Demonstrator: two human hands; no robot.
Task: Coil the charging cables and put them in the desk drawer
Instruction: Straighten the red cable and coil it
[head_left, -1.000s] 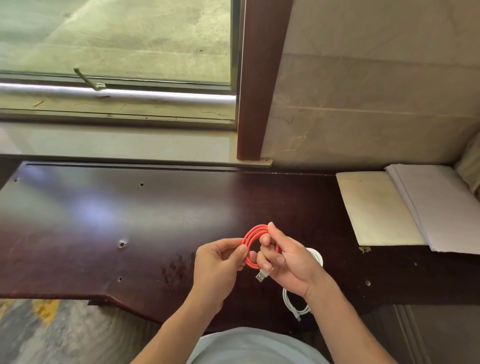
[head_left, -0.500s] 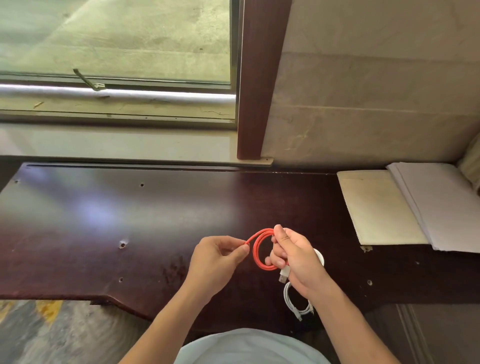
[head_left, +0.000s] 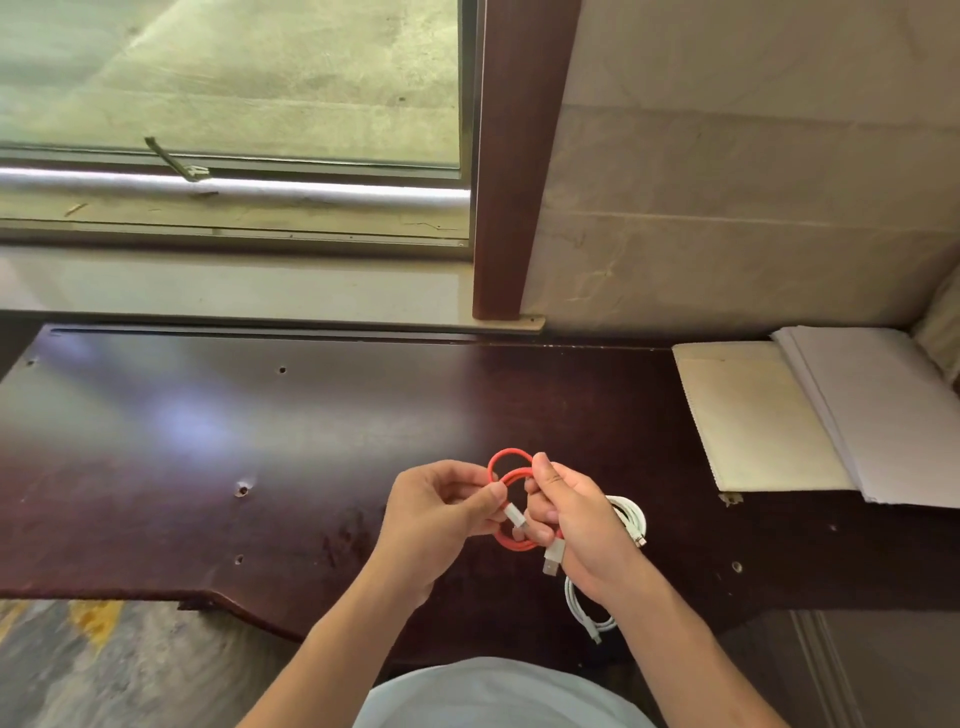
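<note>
Low in the middle of the frame, you hold a thin red charging cable with white plugs (head_left: 511, 470) above the dark glossy wooden desk top (head_left: 218, 431). Your left hand (head_left: 441, 512) has its fingers curled in, with thumb and forefinger pinching the cable just above one white plug (head_left: 515, 516). Your right hand (head_left: 576, 525) wraps its curled fingers round the coiled loops, the thumb pressing on the top of them; two red loops stand up between your hands and another arc shows below your knuckles. The second white plug (head_left: 553, 556) hangs down just under your right palm.

Just right of and below your right hand, a white charging cable in a loose coil (head_left: 631, 514) lies on the desk, partly hidden by your wrist, with one strand trailing toward the near edge.

At the right edge of the frame, a cream rectangular pad (head_left: 753, 421) lies on the desk beside a stack of white paper sheets (head_left: 893, 415). In the upper left is a window with a metal rail (head_left: 234, 187), bordered on its right by a dark wooden upright post (head_left: 514, 156).
</note>
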